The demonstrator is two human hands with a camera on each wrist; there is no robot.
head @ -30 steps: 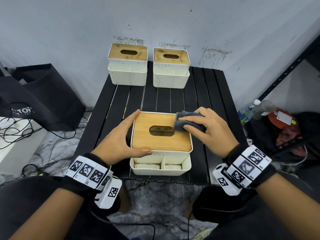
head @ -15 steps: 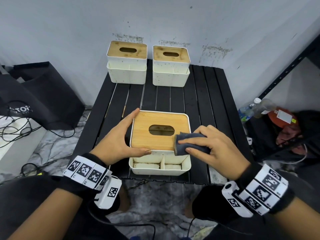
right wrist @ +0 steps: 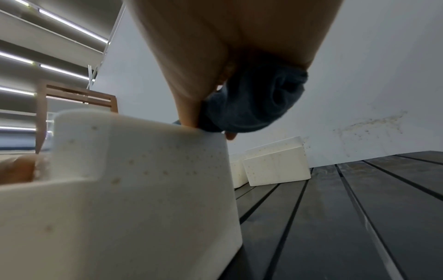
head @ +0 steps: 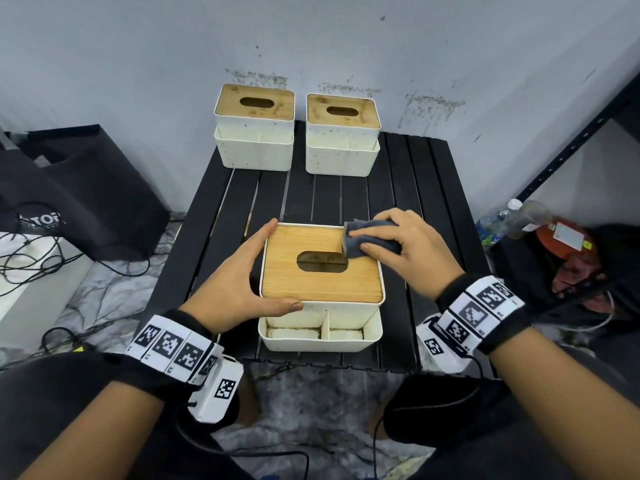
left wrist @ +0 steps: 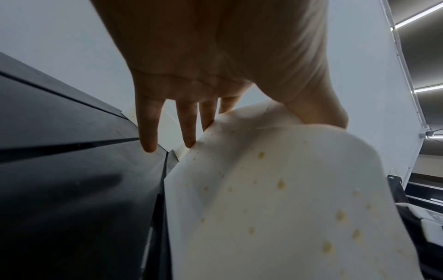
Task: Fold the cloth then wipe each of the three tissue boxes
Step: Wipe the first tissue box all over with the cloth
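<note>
Three white tissue boxes with bamboo lids stand on a black slatted table (head: 415, 188). The near box (head: 320, 282) is in front of me. Two more, the left (head: 254, 133) and the right (head: 343, 140), stand at the back by the wall. My left hand (head: 242, 282) braces the near box's left front corner, fingers straight along its side (left wrist: 275, 189) and thumb on the front edge. My right hand (head: 412, 247) grips a folded grey cloth (head: 363, 237) and presses it on the lid's far right corner. From the right wrist, the cloth (right wrist: 258, 102) is bunched under the fingers at the box's rim (right wrist: 131, 170).
A black bag (head: 69, 195) and loose cables (head: 34, 251) lie on the floor to the left. Bottles (head: 502, 220) and a dark metal shelf upright (head: 571, 140) are at the right. The stained wall rises just behind the back boxes.
My right hand slid the cloth toward me along the lid's right side, then back to the far right corner. The left hand and the box stayed put.
</note>
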